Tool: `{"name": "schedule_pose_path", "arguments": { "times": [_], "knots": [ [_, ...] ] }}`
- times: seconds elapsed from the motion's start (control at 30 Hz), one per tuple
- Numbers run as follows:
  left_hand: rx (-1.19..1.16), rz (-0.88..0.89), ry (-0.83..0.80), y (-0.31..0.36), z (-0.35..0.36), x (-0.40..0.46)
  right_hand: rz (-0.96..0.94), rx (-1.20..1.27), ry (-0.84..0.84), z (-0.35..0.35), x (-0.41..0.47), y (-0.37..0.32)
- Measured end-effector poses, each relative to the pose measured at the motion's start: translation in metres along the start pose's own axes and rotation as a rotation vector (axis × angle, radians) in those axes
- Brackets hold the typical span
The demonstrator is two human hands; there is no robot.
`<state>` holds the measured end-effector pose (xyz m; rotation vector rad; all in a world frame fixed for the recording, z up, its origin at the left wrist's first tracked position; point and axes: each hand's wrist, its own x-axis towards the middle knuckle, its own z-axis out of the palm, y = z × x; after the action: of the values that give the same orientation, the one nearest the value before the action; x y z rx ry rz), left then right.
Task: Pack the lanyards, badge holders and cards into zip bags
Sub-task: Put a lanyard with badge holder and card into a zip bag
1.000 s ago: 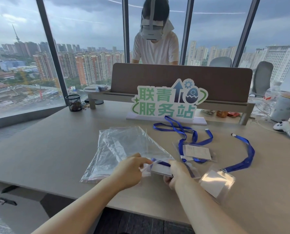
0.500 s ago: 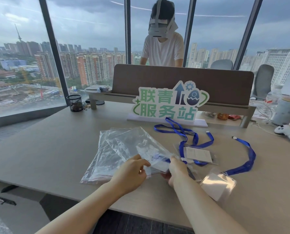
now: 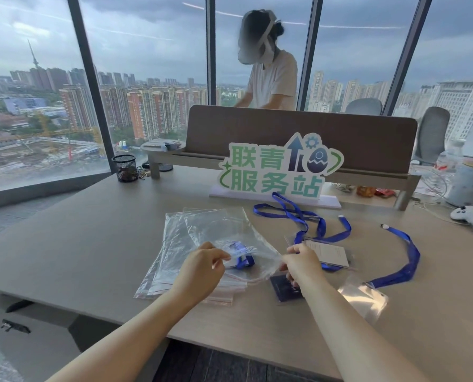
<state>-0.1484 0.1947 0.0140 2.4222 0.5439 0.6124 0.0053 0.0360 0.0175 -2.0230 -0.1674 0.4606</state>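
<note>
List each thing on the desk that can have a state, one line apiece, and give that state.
Left hand: pinches the zip bag's mouth.
Right hand: pinches the mouth's other side.
Zip bag: unsealed, blue lanyard inside.
Spare bags: flat, stacked.
Badge holder: lying flat, lanyard attached.
Dark card: unpacked, on desk.

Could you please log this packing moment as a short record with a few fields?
left hand: left hand pinches the zip bag at its mouth
right hand: right hand pinches the same bag's other corner
in bag: folded blue lanyard
spare bags: stack under the held bag
unpacked: dark card, empty badge holder, two loose lanyards
</note>
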Motion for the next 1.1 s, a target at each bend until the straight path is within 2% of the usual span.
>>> {"name": "schedule_pose_path", "arguments": {
  "times": [0.1,0.23,0.3,0.4,0.47,0.57,0.63,0.7,0.8,0.83,0.93,1.03,1.1],
  "knots": [
    [-0.016,-0.037,0.054,0.001,-0.013,0.009,-0.083,0.128,-0.004,-0.005,-0.004,-0.013],
    [-0.106,-0.06,0.297,0.017,-0.055,0.036,-0.239,0.357,0.034,-0.024,-0.018,-0.054],
    [-0.211,-0.026,0.366,0.033,-0.083,0.048,-0.353,0.463,0.082,-0.037,-0.032,-0.081],
    [-0.333,0.071,0.355,0.061,-0.122,0.056,-0.534,0.641,0.096,-0.061,-0.056,-0.117],
    [-0.302,0.159,0.34,0.078,-0.141,0.056,-0.609,0.728,0.077,-0.074,-0.067,-0.134],
    [-0.272,0.222,0.422,0.091,-0.152,0.053,-0.678,0.768,0.055,-0.087,-0.077,-0.146],
    [-0.38,0.186,0.461,0.096,-0.153,0.054,-0.701,0.729,0.091,-0.093,-0.083,-0.147],
    [-0.487,0.167,0.452,0.102,-0.153,0.055,-0.73,0.59,0.215,-0.099,-0.084,-0.146],
    [-0.551,0.187,0.374,0.118,-0.145,0.052,-0.884,0.127,0.544,-0.102,-0.091,-0.145],
    [-0.544,0.21,0.341,0.125,-0.142,0.051,-0.962,-0.01,0.593,-0.099,-0.098,-0.147],
    [-0.534,0.271,0.267,0.144,-0.132,0.047,-1.131,-0.287,0.484,-0.09,-0.113,-0.157],
    [-0.535,0.313,0.242,0.155,-0.128,0.046,-1.08,-0.297,0.254,-0.091,-0.119,-0.165],
    [-0.543,0.322,0.233,0.158,-0.129,0.045,-1.044,-0.289,0.205,-0.096,-0.119,-0.167]
  ]
}}
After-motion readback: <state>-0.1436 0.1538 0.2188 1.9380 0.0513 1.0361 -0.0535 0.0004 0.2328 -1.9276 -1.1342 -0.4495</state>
